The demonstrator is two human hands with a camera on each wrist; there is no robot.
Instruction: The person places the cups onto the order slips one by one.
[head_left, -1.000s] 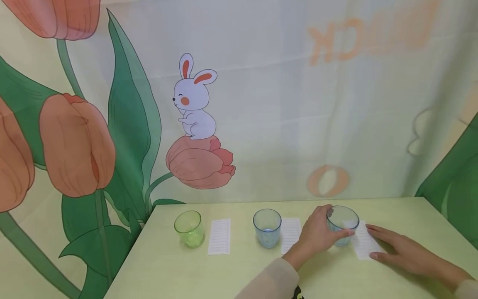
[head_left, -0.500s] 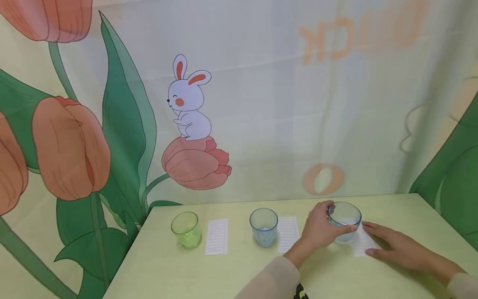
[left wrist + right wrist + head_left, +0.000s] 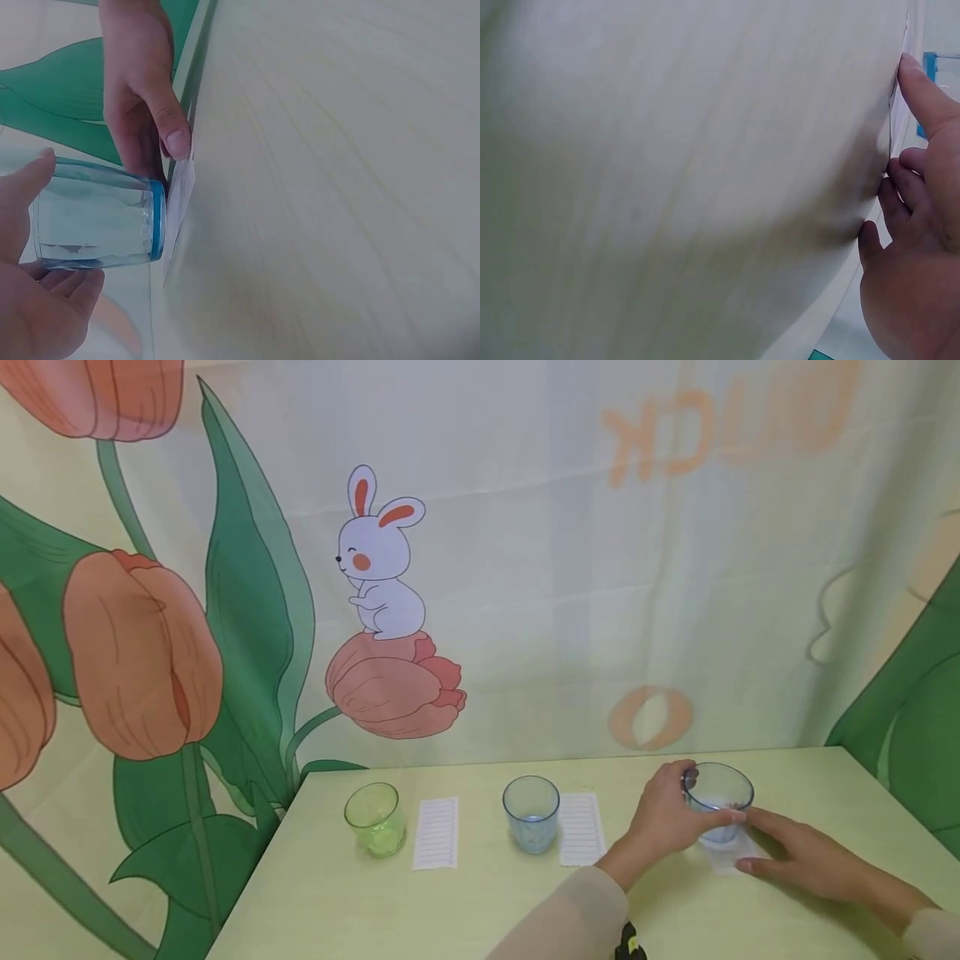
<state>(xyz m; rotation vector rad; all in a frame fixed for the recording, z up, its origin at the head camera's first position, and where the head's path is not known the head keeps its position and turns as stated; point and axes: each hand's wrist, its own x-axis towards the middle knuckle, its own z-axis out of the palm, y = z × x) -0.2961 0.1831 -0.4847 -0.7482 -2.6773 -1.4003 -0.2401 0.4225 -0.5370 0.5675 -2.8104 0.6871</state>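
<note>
Nearest to me, my two sleeves come in from the bottom edge of the head view, and both hands meet over the right part of the pale green table [image 3: 465, 910]. My left hand [image 3: 663, 822] has its fingers and thumb curled round a clear blue-tinted glass [image 3: 717, 802], gripping it by the side wall; the left wrist view shows the thumb on one side, the other fingers beneath, and the glass's blue base close above a white paper slip [image 3: 178, 202]. I cannot tell whether the base touches the slip or hangs just over it. My right hand [image 3: 798, 856] lies flat with its fingers stretched out, pressing that slip against the table just beside the glass, the fingertips [image 3: 919, 82] right at the paper's edge.

Further left, apart from my hands, a second lined slip [image 3: 582, 828] lies on the table with a blue glass [image 3: 532, 814] standing upright just to its left. Beyond these, well apart from my hands, a third lined slip [image 3: 436, 832] lies beside an upright green glass [image 3: 374, 818].

Behind the table hangs a printed curtain [image 3: 555, 568] with a white rabbit [image 3: 380, 577] sitting on a pink tulip [image 3: 396, 685], large orange tulips and green leaves.
</note>
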